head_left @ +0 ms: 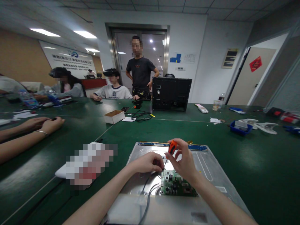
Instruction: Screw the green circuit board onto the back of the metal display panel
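Note:
My right hand (184, 157) grips a screwdriver (172, 147) by its orange and black handle. The thin shaft slants down to the upper left corner of a green circuit board (174, 184). Beside the tip, my left hand (151, 162) has its fingers curled together at the board's edge; what they hold, if anything, is hidden. The board lies on a silver metal panel (208, 168), which has a narrow blue circuit strip (199, 147) along its far edge. A grey cable (148, 203) runs from beside the board toward me.
Past the panel are a small open box (114, 117), a coiled black cable (142, 116) and an upright black monitor housing (172, 94). A blue tray (240, 127) lies to the right. A partly blurred white object (89, 164) and another person's hands (50, 125) are at left.

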Demonstrator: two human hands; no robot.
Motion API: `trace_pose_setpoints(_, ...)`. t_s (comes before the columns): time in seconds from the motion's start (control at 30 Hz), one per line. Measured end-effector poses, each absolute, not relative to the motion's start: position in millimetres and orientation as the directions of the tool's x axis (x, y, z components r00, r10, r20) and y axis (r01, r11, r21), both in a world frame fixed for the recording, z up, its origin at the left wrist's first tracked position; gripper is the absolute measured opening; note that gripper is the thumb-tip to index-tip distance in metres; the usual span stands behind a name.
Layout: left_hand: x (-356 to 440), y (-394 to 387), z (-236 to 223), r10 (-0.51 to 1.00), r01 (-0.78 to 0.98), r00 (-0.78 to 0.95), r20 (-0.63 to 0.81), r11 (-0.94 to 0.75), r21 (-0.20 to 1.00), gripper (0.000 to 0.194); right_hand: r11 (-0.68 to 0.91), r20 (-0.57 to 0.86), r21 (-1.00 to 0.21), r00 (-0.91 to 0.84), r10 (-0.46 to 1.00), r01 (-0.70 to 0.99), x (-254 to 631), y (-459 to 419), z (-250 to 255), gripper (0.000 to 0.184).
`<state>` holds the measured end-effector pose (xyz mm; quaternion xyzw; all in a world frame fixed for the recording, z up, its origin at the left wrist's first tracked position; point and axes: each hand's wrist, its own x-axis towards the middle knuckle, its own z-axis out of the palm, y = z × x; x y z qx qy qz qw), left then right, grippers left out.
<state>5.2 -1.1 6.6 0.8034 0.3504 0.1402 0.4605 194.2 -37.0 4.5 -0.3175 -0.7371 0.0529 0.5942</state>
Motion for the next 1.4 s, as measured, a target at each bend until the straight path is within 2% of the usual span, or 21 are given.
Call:
trace_pose_setpoints(0.2, 5.6, -1.5, 7.0, 0.69, 0.415, 0.717, -0.094, -0.315, 0.854, 0.009, 0.824, 0.866, -0.413, -0.114, 0.487, 0.388, 193.8, -37.0, 7.8, 0.036)
trace_pose_setpoints(0.4, 5.7, -0.5, 4.7, 0.691, 0.414, 0.716, -0.096, -0.31, 0.856, 0.007, 0.822, 0.855, -0.366, -0.19, 0.482, 0.436, 194.9, -40.0, 10.9, 0.041)
trace_pose_setpoints(0.67, 5.4, -1.9, 6.4, 0.7, 0.443, 0.706, -0.104, -0.323, 0.836, 0.008, 0.8, 0.847, -0.438, -0.111, 0.52, 0.41, 194.3, -35.9, 2.6, 0.049)
trace_pose_setpoints(0.87, 5.6, -2.3, 7.3, 0.7, 0.431, 0.705, -0.112, -0.298, 0.852, 0.006, 0.832, 0.867, -0.384, -0.153, 0.474, 0.399, 193.2, -37.8, 7.8, 0.041)
trace_pose_setpoints(1.07, 6.1, -0.9, 6.6, 0.699, 0.439, 0.706, -0.113, -0.306, 0.845, 0.007, 0.828, 0.847, -0.374, -0.211, 0.488, 0.417, 193.7, -40.7, 8.4, 0.049)
trace_pose_setpoints(1.3, 5.5, -0.8, 6.3, 0.696, 0.449, 0.71, -0.109, -0.329, 0.831, 0.007, 0.805, 0.868, -0.387, -0.117, 0.483, 0.45, 193.3, -36.5, 2.3, 0.051)
trace_pose_setpoints(1.4, 5.3, -1.8, 6.4, 0.699, 0.452, 0.707, -0.111, -0.326, 0.83, 0.008, 0.821, 0.883, -0.371, -0.109, 0.457, 0.434, 192.7, -35.8, 4.2, 0.045)
